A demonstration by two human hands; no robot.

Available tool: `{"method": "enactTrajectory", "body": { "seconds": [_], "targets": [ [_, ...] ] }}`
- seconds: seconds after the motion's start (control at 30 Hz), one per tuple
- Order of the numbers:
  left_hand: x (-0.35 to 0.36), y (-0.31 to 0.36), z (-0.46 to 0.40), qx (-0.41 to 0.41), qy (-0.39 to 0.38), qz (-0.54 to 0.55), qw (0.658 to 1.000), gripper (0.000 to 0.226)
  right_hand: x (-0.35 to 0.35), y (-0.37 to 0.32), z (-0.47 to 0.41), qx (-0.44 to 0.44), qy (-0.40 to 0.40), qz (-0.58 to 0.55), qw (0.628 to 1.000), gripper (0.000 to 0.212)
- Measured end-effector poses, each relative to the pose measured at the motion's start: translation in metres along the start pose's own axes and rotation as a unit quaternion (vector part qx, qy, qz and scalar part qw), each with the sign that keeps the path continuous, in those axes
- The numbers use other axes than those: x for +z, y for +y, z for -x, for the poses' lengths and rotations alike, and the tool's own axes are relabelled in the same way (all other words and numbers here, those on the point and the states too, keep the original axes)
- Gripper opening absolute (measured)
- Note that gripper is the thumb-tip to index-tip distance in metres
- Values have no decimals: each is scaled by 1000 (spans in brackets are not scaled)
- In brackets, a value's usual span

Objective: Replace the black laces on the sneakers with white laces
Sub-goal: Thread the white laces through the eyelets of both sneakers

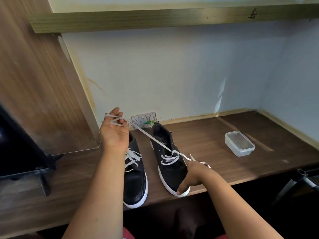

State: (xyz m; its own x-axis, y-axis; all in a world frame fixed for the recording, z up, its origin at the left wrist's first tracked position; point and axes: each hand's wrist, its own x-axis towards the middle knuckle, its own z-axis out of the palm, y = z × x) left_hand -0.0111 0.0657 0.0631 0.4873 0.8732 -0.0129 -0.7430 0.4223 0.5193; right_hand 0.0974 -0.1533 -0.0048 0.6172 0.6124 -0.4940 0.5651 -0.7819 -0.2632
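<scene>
Sitting right of sneakers [170, 163], lidded plastic container [239, 143], wall socket [144, 120] behind

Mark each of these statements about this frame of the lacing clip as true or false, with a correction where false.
1. The left hand has a white lace wound round its fingers. True.
2. That lace hangs slack onto the desk. False: it runs taut from the hand down to the right sneaker.
3. The right hand holds the right sneaker near its toe. True.
4. The left sneaker carries black laces. False: its laces are white.
5. The plastic box stands between the two sneakers. False: it stands apart, to the right of both, on the desk.
</scene>
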Motion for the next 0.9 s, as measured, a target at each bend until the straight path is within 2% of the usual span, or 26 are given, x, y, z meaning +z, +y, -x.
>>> {"method": "enactTrajectory", "body": {
  "seconds": [0.07,0.1,0.13,0.17,0.2,0.23,0.27,0.3,0.33,0.37,0.43,0.53,0.63,0.77,0.8,0.9],
  "targets": [
    [-11,-5,-1,4,48,-39,998,24,1,0,-2,1,2,6,1000,99],
    [-16,-6,1,15,71,-131,989,23,1,1,-2,2,4,12,1000,98],
    [-20,-8,1,27,80,-281,956,24,1,1,-1,2,4,14,1000,97],
    [-25,-12,2,26,64,-448,891,24,0,1,0,-4,7,6,1000,95],
    [-28,-16,4,2,21,-603,798,23,-1,2,-1,-12,12,-18,1000,93],
    [-29,-21,8,-36,-33,-730,682,19,-2,2,-2,-23,26,-70,997,89],
    [-27,-25,15,-70,-72,-819,565,11,-4,2,-4,-28,50,-142,988,80],
    [-22,-31,22,-80,-92,-874,469,10,-4,1,-8,-26,87,-215,972,66],
    [-18,-37,28,-63,-102,-903,413,20,-4,-1,-12,-18,124,-270,955,52],
    [-14,-44,33,-34,-116,-911,395,30,-3,-3,-17,-7,157,-294,943,39],
    [-9,-59,38,39,-166,-895,413,35,2,-7,-26,6,190,-319,929,25],
    [-15,-80,40,122,-252,-867,412,28,9,-9,-31,21,198,-361,911,20],
    [-23,-92,40,200,-271,-853,398,24,8,-6,-36,30,195,-407,892,20],
    [-27,-102,38,214,-278,-872,340,25,-3,-6,-37,39,145,-546,824,21],
    [-28,-104,37,205,-284,-876,331,24,-4,-6,-38,35,133,-547,826,23],
    [-28,-106,37,177,-296,-880,325,20,2,-9,-42,13,115,-492,863,29]
  ]
}}
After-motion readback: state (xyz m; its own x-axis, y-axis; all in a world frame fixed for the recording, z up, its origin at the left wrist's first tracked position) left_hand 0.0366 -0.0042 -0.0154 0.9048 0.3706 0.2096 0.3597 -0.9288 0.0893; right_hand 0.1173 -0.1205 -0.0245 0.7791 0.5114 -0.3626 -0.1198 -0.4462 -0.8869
